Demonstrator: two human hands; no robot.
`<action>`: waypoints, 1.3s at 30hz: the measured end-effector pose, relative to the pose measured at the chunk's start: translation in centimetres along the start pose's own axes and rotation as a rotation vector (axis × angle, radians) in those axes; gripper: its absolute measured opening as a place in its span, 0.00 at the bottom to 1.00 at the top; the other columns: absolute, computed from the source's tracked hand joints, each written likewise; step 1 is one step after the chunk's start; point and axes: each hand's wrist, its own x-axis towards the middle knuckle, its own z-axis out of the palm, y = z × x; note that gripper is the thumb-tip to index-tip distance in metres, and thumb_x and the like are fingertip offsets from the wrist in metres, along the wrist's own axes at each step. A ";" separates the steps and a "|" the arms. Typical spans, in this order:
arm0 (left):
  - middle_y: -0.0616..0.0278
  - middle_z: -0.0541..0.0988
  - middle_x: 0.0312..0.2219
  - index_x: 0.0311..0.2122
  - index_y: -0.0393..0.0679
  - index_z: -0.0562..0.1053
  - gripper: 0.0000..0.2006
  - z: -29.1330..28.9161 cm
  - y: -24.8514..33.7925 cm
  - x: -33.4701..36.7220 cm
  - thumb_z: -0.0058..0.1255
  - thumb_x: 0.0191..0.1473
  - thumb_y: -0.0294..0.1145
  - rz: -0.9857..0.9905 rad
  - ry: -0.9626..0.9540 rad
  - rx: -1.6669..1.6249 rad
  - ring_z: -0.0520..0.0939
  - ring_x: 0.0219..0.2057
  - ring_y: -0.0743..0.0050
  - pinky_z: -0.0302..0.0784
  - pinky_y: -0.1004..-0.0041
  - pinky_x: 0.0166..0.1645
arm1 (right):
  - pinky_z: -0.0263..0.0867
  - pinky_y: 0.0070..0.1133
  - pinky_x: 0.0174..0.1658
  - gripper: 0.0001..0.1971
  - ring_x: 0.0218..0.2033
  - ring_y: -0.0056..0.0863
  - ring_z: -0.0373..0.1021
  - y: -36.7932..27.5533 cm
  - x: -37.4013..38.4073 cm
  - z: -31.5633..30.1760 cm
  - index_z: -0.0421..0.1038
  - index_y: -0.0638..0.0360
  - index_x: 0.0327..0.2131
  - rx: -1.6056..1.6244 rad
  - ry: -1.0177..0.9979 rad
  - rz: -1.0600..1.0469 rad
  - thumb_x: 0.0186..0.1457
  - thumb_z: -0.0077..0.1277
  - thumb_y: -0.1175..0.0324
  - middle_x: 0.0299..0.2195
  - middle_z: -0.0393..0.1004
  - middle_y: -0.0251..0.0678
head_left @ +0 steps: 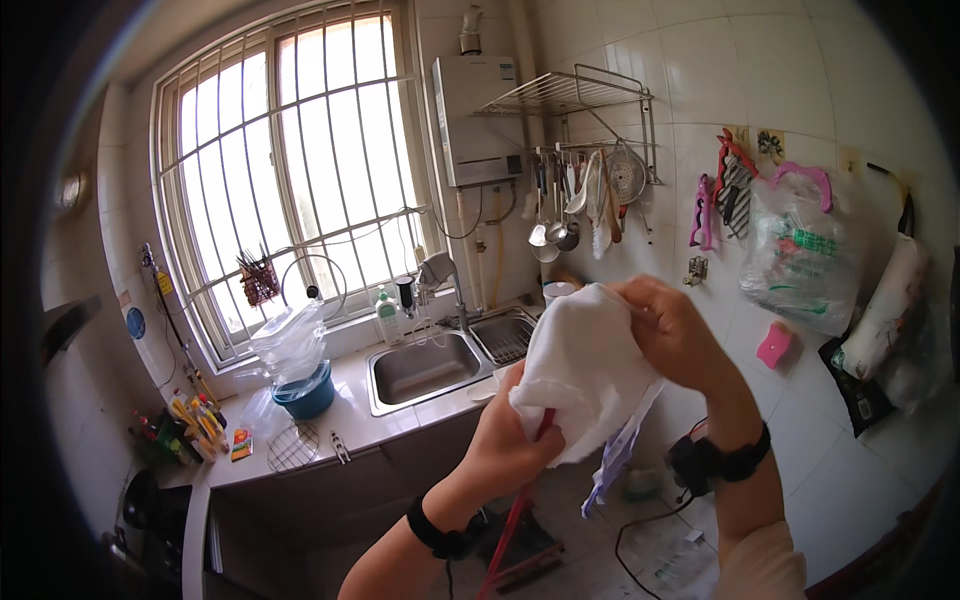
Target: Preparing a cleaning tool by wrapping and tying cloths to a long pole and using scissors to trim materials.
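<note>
A white cloth (585, 365) hangs raised between my two hands, in front of the counter. My left hand (515, 430) is closed on its lower left side. A thin red rod or strap (512, 530) runs from that hand down toward the lower edge; I cannot tell whether it is joined to the cloth. My right hand (665, 325) pinches the cloth's upper right edge, fingers bent around it. Below the cloth, a lavender strip of fabric (618, 465) dangles, its upper end hidden behind the white cloth.
Behind my hands is a counter with a steel sink (425, 370), a blue tub (303, 392) and a round wire rack (293, 447). Ladles (540, 232) hang under a wire shelf (570, 95). Stuffed plastic bags (800, 250) hang at right. A dark cable (625, 540) trails near my right wrist.
</note>
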 end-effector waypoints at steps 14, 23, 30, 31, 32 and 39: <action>0.56 0.70 0.35 0.44 0.34 0.60 0.21 0.0 0.7 0.0 0.44 0.40 0.19 -0.104 0.116 -0.131 0.76 0.20 0.77 0.72 0.80 0.24 | 0.62 0.12 0.30 0.10 0.23 0.12 0.65 -5.9 5.4 -8.4 0.72 0.61 0.27 -0.120 -0.360 0.282 0.39 0.57 0.68 0.21 0.71 0.27; 0.66 0.68 0.25 0.44 0.38 0.64 0.17 -1.4 0.8 -0.2 0.37 0.46 0.21 -0.149 0.161 -0.424 0.61 0.10 0.90 0.51 0.86 0.13 | 0.62 0.18 0.34 0.08 0.29 0.21 0.67 -6.3 8.8 -11.3 0.70 0.63 0.28 -0.572 -0.229 0.121 0.39 0.48 0.72 0.25 0.71 0.34; 0.68 0.66 0.23 0.50 0.45 0.59 0.19 -0.6 2.2 -1.1 0.30 0.57 0.42 -0.129 0.175 -0.511 0.56 0.08 0.89 0.46 0.85 0.12 | 0.63 0.22 0.35 0.11 0.29 0.32 0.69 -4.9 10.4 -7.6 0.72 0.63 0.30 -0.957 -0.333 0.010 0.38 0.46 0.74 0.28 0.72 0.43; 0.67 0.67 0.24 0.53 0.48 0.54 0.20 -0.1 2.6 -1.3 0.29 0.57 0.41 -0.137 0.141 -0.554 0.56 0.08 0.88 0.46 0.85 0.11 | 0.63 0.22 0.35 0.10 0.29 0.32 0.69 -5.4 10.6 -6.8 0.72 0.63 0.29 -0.911 -0.362 0.042 0.38 0.46 0.74 0.28 0.72 0.43; 0.66 0.68 0.25 0.56 0.51 0.49 0.21 0.0 2.7 -1.4 0.29 0.58 0.41 -0.147 0.111 -0.593 0.57 0.08 0.88 0.47 0.85 0.11 | 0.63 0.22 0.34 0.10 0.28 0.32 0.69 -5.9 10.7 -6.0 0.72 0.62 0.28 -0.859 -0.392 0.072 0.38 0.46 0.74 0.28 0.72 0.43; 0.66 0.68 0.19 0.58 0.49 0.37 0.38 -1.0 2.9 -1.0 0.48 0.48 0.26 -0.159 0.200 -0.407 0.62 0.09 0.90 0.52 0.86 0.11 | 0.61 0.18 0.30 0.08 0.25 0.23 0.67 -9.7 10.3 -3.8 0.72 0.62 0.28 -0.648 -0.504 0.026 0.39 0.53 0.72 0.21 0.71 0.36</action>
